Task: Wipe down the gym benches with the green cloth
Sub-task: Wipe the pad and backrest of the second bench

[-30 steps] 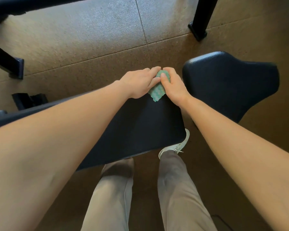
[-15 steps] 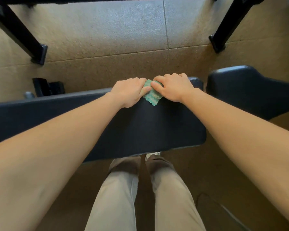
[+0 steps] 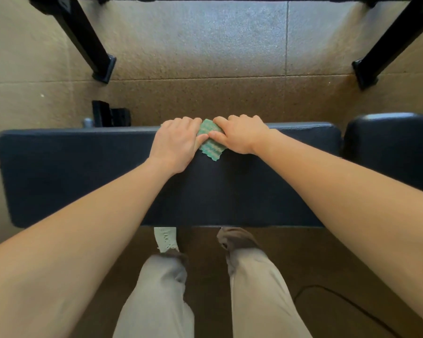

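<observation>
A long black padded bench [image 3: 83,172] runs left to right across the head view. A small green striped cloth [image 3: 211,143] lies bunched on its far edge, near the middle. My left hand [image 3: 176,142] holds the cloth's left side, fingers curled over the bench's far edge and thumb on the fabric. Beside it, my right hand [image 3: 242,135] pinches the cloth's right side between thumb and forefinger, the other fingers curled. The two hands almost touch, and most of the cloth is hidden under them.
A second black pad [image 3: 391,147] sits just off the bench's right end. Two black frame legs [image 3: 91,50] [image 3: 386,52] stand on the brown rubber floor beyond. A black bracket [image 3: 110,117] sits behind the bench at left. A cable [image 3: 340,301] lies by my right leg.
Both hands have slid the cloth leftward along the bench's far edge, from near its right end to about the middle. The fingers have curled more tightly.
</observation>
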